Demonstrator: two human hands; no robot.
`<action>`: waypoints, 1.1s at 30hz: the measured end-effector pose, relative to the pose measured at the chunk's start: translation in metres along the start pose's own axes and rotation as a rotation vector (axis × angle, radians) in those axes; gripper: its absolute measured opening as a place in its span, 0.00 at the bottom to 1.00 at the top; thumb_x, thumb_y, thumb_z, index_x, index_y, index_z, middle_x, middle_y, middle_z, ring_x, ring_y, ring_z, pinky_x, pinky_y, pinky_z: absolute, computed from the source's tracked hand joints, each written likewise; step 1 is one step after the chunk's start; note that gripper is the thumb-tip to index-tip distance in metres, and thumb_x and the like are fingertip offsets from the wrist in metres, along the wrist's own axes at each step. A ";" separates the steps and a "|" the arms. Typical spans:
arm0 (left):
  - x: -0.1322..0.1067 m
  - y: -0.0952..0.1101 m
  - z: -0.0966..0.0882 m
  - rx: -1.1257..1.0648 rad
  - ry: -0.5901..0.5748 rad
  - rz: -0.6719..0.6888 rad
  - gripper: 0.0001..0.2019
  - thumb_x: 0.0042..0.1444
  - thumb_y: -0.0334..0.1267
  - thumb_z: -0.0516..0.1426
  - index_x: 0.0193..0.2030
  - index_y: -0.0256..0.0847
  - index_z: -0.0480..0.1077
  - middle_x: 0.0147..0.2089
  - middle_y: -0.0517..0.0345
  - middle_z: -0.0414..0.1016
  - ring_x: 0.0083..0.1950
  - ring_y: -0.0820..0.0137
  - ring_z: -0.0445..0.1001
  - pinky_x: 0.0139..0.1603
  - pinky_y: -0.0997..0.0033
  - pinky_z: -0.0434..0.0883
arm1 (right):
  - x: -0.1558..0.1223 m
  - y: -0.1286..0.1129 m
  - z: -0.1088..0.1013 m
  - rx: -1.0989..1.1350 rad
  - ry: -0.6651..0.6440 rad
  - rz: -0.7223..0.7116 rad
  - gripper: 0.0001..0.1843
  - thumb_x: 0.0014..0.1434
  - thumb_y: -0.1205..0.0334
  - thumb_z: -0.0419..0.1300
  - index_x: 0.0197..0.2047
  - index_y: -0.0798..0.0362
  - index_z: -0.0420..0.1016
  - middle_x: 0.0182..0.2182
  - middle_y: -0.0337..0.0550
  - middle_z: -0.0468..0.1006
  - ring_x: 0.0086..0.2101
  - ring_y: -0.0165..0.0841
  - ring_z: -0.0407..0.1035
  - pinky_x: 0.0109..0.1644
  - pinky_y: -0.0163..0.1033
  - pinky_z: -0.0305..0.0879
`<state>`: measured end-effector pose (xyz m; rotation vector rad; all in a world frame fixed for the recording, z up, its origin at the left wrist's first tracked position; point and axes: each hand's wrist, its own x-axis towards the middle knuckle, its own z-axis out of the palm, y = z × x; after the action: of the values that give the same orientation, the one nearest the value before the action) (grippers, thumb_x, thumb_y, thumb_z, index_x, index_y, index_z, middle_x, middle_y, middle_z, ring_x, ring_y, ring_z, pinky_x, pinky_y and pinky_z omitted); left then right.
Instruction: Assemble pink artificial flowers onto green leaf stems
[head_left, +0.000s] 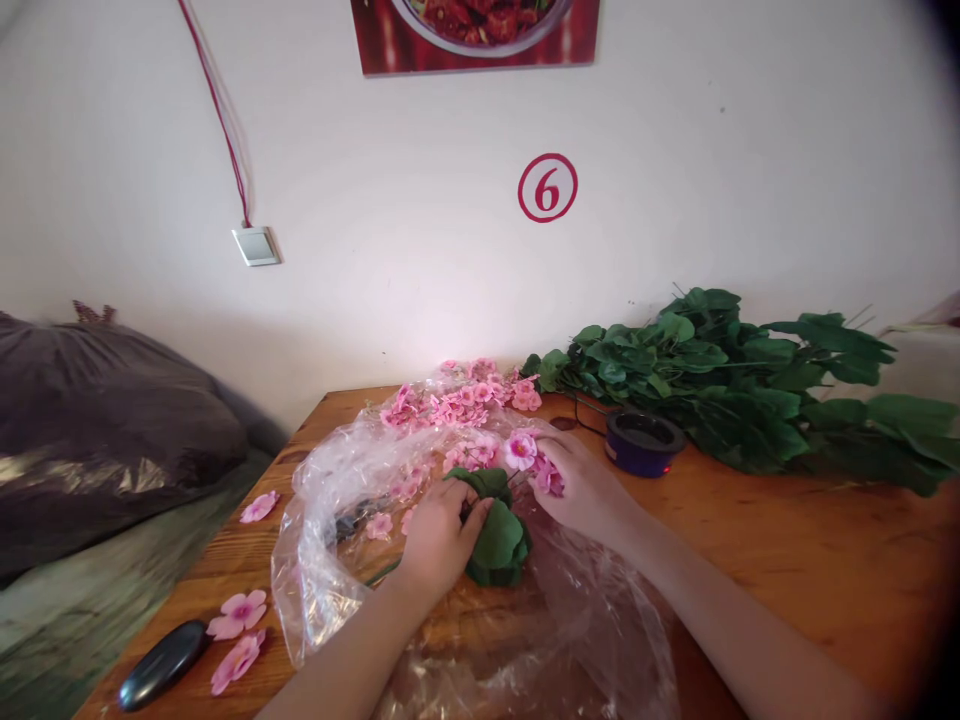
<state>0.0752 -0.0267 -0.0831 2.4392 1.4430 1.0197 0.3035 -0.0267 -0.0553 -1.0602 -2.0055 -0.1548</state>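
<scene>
My left hand is closed around an artificial leaf stem, its thumb and fingers pressed together over the green leaves. Part of a green stalk comes out below my wrist. Just to the right, my right hand is closed on a small cluster of pink artificial flowers, with thin dark stems running toward the leaves. Its fingertips are partly hidden by the blooms. Under both hands lies a crumpled clear plastic bag. More pink flowers are heaped at its far end, and a few lie loose inside.
A dark blue round pot with a red light stands right of my right hand, its cord behind. Green leaf branches pile along the wall. At left are loose pink blossoms, a shiny black oval object and a dark sack.
</scene>
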 end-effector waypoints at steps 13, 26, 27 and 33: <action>0.000 -0.010 0.007 -0.144 0.098 -0.147 0.14 0.57 0.43 0.58 0.27 0.42 0.59 0.28 0.62 0.65 0.32 0.69 0.66 0.32 0.71 0.60 | 0.000 -0.003 -0.003 -0.040 0.008 -0.002 0.12 0.58 0.60 0.60 0.47 0.49 0.70 0.48 0.50 0.73 0.50 0.46 0.67 0.55 0.54 0.66; 0.001 -0.013 0.010 -0.115 0.107 -0.150 0.14 0.57 0.44 0.57 0.27 0.42 0.60 0.28 0.62 0.65 0.31 0.69 0.66 0.32 0.71 0.60 | 0.003 0.005 -0.007 0.071 0.091 0.098 0.07 0.61 0.61 0.58 0.42 0.48 0.75 0.41 0.46 0.78 0.48 0.45 0.67 0.54 0.54 0.64; 0.001 -0.014 0.011 -0.113 0.108 -0.150 0.14 0.58 0.44 0.57 0.27 0.42 0.60 0.28 0.61 0.65 0.31 0.69 0.66 0.32 0.71 0.60 | 0.003 0.004 -0.007 0.119 0.096 0.134 0.07 0.61 0.61 0.58 0.41 0.48 0.77 0.40 0.46 0.78 0.48 0.45 0.67 0.55 0.53 0.64; 0.000 -0.016 0.012 -0.090 0.100 -0.140 0.13 0.58 0.43 0.57 0.27 0.42 0.60 0.28 0.61 0.66 0.32 0.68 0.67 0.32 0.71 0.61 | 0.002 0.002 -0.008 0.537 0.198 0.447 0.11 0.61 0.52 0.59 0.41 0.48 0.77 0.42 0.47 0.77 0.46 0.43 0.70 0.52 0.50 0.65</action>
<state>0.0708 -0.0154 -0.0987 2.2194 1.5375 1.1630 0.3092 -0.0284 -0.0494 -1.0541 -1.4659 0.4727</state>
